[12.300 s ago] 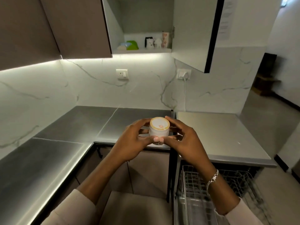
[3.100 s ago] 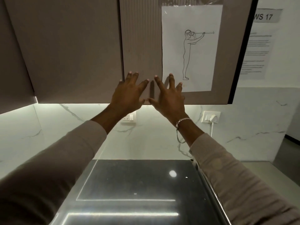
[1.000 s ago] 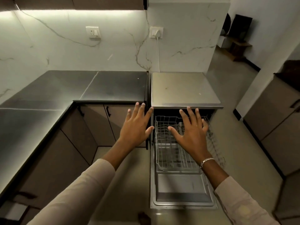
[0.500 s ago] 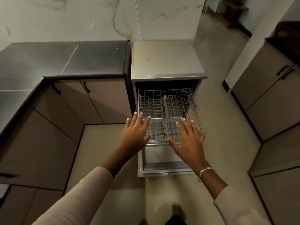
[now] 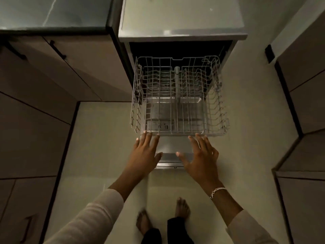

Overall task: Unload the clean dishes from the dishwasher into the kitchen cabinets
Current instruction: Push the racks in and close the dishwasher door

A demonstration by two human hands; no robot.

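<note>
Wire rack x1, pulled out, 2 hands spread: left hand, right hand

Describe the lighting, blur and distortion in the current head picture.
Head view: dim, yellowish light, the cabinets at left almost in shadow; head view: a pale reflection streaks the counter; head view: one foot is smeared by motion, while the rack wires are fairly sharp; head view: wide-angle bending tilts the cabinet edges outward.
</note>
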